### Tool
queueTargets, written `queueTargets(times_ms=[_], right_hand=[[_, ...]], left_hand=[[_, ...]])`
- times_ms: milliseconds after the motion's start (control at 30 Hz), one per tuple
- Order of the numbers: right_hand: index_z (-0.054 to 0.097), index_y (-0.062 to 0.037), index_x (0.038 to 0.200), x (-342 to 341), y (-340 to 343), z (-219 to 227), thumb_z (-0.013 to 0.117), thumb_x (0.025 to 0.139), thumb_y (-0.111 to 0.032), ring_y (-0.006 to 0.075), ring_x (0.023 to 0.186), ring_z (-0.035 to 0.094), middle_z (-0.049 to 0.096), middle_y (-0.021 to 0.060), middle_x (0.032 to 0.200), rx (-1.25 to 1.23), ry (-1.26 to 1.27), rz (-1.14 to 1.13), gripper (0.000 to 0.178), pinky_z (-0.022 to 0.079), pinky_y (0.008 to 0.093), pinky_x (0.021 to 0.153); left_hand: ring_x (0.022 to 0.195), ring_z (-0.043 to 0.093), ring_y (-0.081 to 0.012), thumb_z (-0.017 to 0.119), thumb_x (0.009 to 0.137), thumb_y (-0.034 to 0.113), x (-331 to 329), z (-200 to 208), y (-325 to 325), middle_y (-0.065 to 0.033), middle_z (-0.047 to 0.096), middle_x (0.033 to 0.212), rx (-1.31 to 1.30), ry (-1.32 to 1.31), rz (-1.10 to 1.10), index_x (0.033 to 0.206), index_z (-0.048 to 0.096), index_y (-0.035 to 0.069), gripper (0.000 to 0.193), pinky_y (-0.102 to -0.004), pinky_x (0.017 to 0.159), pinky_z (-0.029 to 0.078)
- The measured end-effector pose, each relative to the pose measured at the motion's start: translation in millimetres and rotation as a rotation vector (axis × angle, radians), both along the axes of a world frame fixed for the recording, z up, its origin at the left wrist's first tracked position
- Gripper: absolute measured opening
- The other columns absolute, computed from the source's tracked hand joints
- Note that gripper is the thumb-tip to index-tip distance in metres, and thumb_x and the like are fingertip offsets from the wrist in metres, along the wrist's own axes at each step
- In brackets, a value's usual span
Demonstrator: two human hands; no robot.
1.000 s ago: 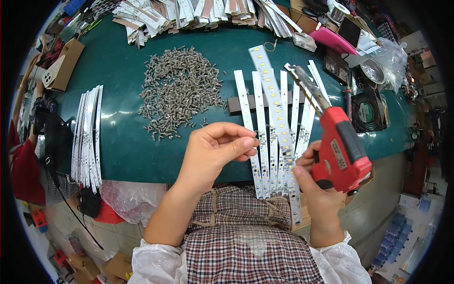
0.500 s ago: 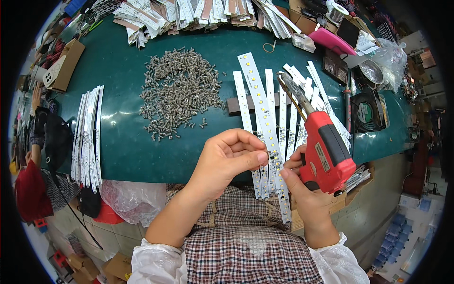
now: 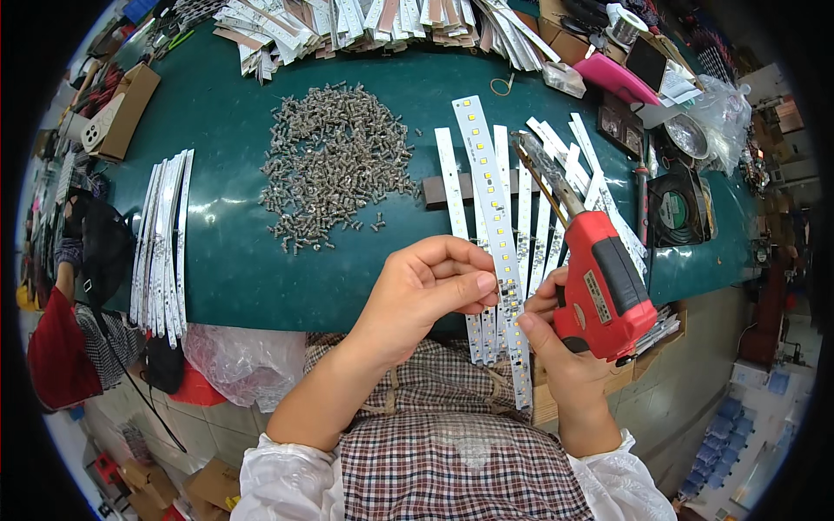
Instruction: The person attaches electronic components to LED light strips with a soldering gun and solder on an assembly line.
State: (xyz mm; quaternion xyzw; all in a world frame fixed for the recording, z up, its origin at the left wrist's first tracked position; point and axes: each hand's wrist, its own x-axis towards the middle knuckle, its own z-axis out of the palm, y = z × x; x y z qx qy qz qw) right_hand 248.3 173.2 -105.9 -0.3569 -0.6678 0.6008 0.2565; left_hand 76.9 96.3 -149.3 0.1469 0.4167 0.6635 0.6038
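Observation:
A long white LED strip board (image 3: 491, 191) with yellow LEDs lies tilted before me, over several similar strips (image 3: 447, 174) resting on a dark bar (image 3: 434, 193). My left hand (image 3: 417, 291) is closed, thumb and fingertips pinched at the board's left edge near its small components; whether a tiny part is also between them I cannot make out. My right hand (image 3: 569, 360) is wrapped round a red and black soldering gun (image 3: 608, 286), its thumb and fingers at the board's right edge. The gun's metal tip (image 3: 552, 174) points away and to the left, above the strips.
A heap of small metal screws (image 3: 334, 165) covers the table's middle. Stacked strips (image 3: 161, 247) lie at left, more strips (image 3: 373, 26) along the far edge. A solder spool (image 3: 624, 28), pink object (image 3: 615, 78) and small fan (image 3: 682, 208) stand at right. Another person's arm (image 3: 65, 282) shows at far left.
The view has shifted slightly. The LED board's far end has swung a little to the right. Both hands keep nearly the same pose, and the soldering gun stays in my right hand.

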Motion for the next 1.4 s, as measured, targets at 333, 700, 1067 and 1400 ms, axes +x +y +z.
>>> queueTargets(times_ms=[333, 700, 1067, 1400], right_hand=[[0.049, 0.0008, 0.119, 1, 0, -7, 0.065, 0.088, 0.002, 0.0088, 0.083, 0.059, 0.06, 0.0048, 0.092, -0.019, -0.018, 0.007, 0.035, 0.049, 0.0247, 0.072], [0.048, 0.0002, 0.121, 0, -1, -4, 0.069, 0.079, 0.011, 0.012, 0.086, 0.061, 0.057, 0.0075, 0.101, -0.067, -0.018, -0.055, 0.047, 0.05, 0.0242, 0.074], [0.049, 0.0004, 0.118, 3, 2, -9, 0.069, 0.081, 0.008, 0.0095, 0.082, 0.061, 0.06, 0.0057, 0.096, -0.047, -0.044, -0.016, 0.043, 0.05, 0.0235, 0.071], [0.047, 0.0023, 0.117, 13, 4, -36, 0.074, 0.074, 0.008, 0.0105, 0.077, 0.064, 0.062, 0.0078, 0.094, 0.26, -0.073, 0.017, 0.051, 0.052, 0.0232, 0.063]], left_hand=[[0.079, 0.069, -0.0146, 0.067, 0.09, 0.009, 7, -5, 1, -0.009, 0.069, 0.091, -0.001, 0.08, 0.069, 0.103, 0.065, 0.001, 0.016, -0.0256, 0.068, 0.057], [0.078, 0.068, -0.0138, 0.064, 0.093, 0.014, 6, -6, 2, -0.0091, 0.069, 0.089, 0.004, 0.049, 0.01, 0.105, 0.066, -0.001, 0.019, -0.0252, 0.068, 0.058], [0.079, 0.066, -0.0107, 0.066, 0.091, 0.01, 14, -5, 3, -0.0065, 0.068, 0.089, -0.01, 0.157, 0.098, 0.101, 0.065, -0.002, 0.015, -0.0238, 0.07, 0.056], [0.076, 0.067, -0.0103, 0.068, 0.087, 0.003, 18, -3, 5, -0.0066, 0.068, 0.087, -0.056, 0.236, 0.172, 0.095, 0.064, -0.004, 0.011, -0.0231, 0.071, 0.056]])
